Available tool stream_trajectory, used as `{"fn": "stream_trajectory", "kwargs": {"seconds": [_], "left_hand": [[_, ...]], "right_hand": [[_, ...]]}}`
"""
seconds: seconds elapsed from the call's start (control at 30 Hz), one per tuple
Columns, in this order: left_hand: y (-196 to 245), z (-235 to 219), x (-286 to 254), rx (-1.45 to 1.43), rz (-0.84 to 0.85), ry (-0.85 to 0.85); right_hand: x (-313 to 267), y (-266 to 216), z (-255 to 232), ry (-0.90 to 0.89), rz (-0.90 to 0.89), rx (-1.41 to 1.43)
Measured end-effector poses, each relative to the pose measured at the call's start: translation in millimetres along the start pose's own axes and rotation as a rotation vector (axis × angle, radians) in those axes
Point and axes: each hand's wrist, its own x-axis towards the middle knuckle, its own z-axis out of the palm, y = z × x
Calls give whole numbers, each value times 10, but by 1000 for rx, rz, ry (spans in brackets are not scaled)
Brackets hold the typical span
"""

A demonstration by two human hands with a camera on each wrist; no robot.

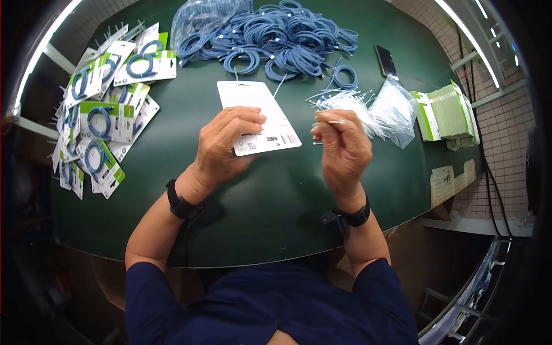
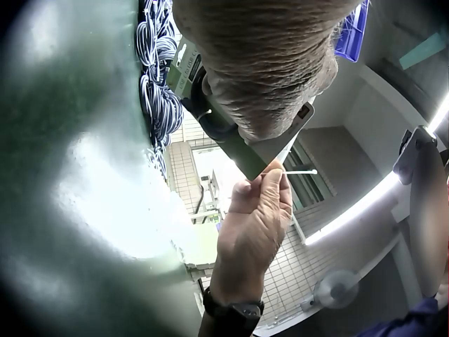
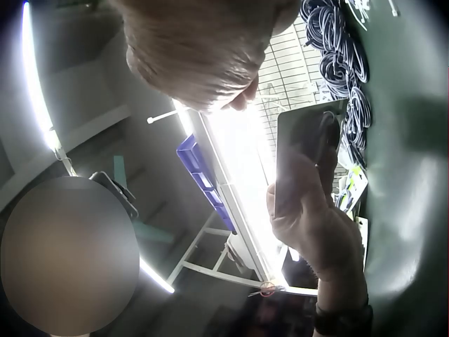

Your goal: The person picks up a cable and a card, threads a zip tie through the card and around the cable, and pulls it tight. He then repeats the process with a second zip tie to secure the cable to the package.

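Note:
The left hand [image 1: 227, 138] holds a white-backed card [image 1: 276, 123], its printed back facing up in the head view. A thin white tie [image 1: 280, 88] sticks out past the card's upper right edge. In the left wrist view a dark cable coil [image 2: 214, 125] lies against the card's green front, partly behind the left hand [image 2: 263, 63]. To the right of the card, apart from it, the right hand [image 1: 345, 152] pinches a thin white tie [image 1: 333, 122] between thumb and fingers. That tie [image 3: 163, 117] also shows beside the right hand [image 3: 203, 56] in the right wrist view.
Carded cables [image 1: 99, 122] pile up at the left. Loose blue coils [image 1: 270, 34] and a plastic bag [image 1: 201, 20] lie at the back. White ties [image 1: 351, 103], a clear bag [image 1: 397, 112], a phone [image 1: 386, 61] and a stack of green cards [image 1: 448, 112] are on the right.

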Motion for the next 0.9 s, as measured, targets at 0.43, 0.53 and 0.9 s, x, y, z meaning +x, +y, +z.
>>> {"fn": "stream_trajectory", "kwargs": {"seconds": [0.43,0.53,0.9], "left_hand": [[33,20,-32,-26,45,14],[33,28,-36,-17,50,15],[44,26,-29,-31,58,18]], "right_hand": [[-158,-204,132,28,-72,385],[-155,-205,135,6,-41,420],[-125,-134,145,-119,-113,276]]}}
